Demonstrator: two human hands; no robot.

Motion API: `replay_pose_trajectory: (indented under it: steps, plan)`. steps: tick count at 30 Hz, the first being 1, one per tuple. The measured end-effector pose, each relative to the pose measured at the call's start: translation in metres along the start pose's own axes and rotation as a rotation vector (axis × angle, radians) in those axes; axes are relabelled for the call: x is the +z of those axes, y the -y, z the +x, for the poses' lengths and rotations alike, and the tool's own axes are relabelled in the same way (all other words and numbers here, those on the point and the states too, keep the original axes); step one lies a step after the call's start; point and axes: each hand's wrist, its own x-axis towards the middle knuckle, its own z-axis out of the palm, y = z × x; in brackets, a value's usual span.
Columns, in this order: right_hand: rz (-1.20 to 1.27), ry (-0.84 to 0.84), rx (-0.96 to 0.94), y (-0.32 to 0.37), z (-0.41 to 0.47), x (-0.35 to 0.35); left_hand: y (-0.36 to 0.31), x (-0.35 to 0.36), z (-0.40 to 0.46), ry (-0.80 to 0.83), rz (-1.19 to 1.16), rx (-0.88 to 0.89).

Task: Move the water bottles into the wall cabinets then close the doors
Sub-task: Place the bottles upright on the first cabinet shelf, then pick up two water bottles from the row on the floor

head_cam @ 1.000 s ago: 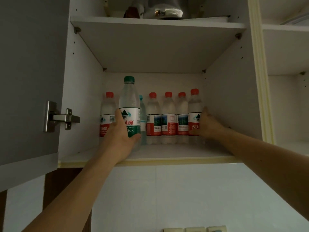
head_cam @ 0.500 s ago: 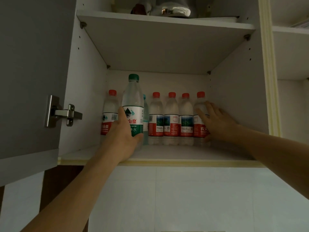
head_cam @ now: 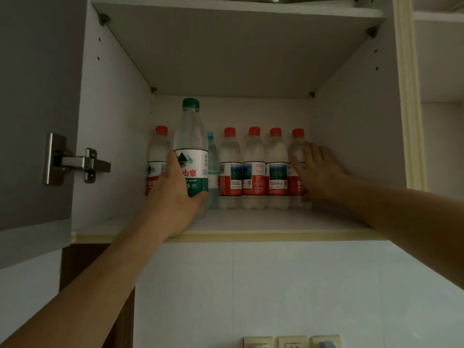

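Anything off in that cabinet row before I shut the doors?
Nothing spilled or toppled. The green-capped bottle, gripped by the left hand, stands in front of the red-capped row, not yet in line. The right hand lies flat against the rightmost bottle.

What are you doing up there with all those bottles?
A person is putting water bottles into an open white wall cabinet. The left hand grips a tall clear plastic bottle with a green cap and green label, standing on the shelf in front of the row. The right hand, fingers straight, rests against the rightmost red-capped bottle in the row of small red-labelled bottles at the back. The grey door stands open.
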Motion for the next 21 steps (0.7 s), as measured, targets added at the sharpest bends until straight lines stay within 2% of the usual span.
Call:
replay_pose_trajectory:
  steps: [5, 8, 12, 17, 21]
  plan:
    - [0.127, -0.047, 0.063, 0.009, -0.005, -0.009, -0.005, -0.001, -0.003, -0.017, 0.014, -0.029]
    - [0.368, -0.151, 0.066, 0.008, -0.019, -0.029, -0.011, -0.003, -0.009, -0.077, 0.087, -0.021]
    - [0.774, -0.133, 0.017, 0.009, -0.057, -0.058, -0.025, -0.005, -0.025, -0.264, 0.2, 0.099]
    - [0.958, -0.369, -0.035, 0.008, -0.123, -0.082, -0.048, -0.006, -0.055, -0.386, 0.053, 0.279]
    - [1.207, -0.465, -0.013, 0.021, -0.184, -0.102, -0.072, 0.001, -0.101, -0.304, -0.129, 0.347]
